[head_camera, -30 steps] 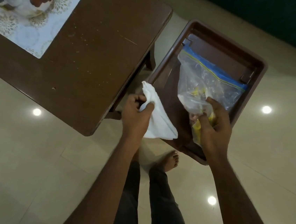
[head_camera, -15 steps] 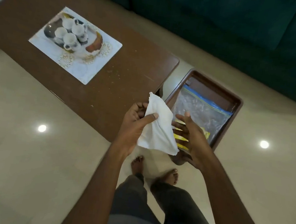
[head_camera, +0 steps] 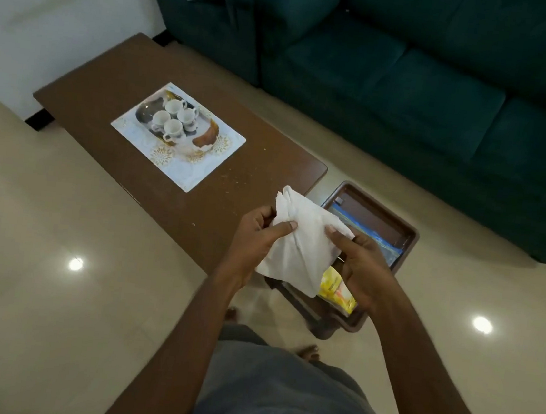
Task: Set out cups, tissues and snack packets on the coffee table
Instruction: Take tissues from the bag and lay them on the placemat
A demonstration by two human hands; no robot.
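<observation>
We hold a white tissue (head_camera: 298,243) w/ both hands, left hand (head_camera: 255,235) & right hand (head_camera: 361,266) each pinching an edge, above the near-right end of the coffee-table surface (head_camera: 138,68); snack packet (head_camera: 337,291) sits in brown tray (head_camera: 410,236); four cups (head_camera: 173,118) far left.

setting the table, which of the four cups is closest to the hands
The front cup of the cluster, at the corner nearest the tissue; the other three sit farther back.

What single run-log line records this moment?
hands: left hand and right hand hold white tissue | cups: on table | snack bag: in tray
</observation>
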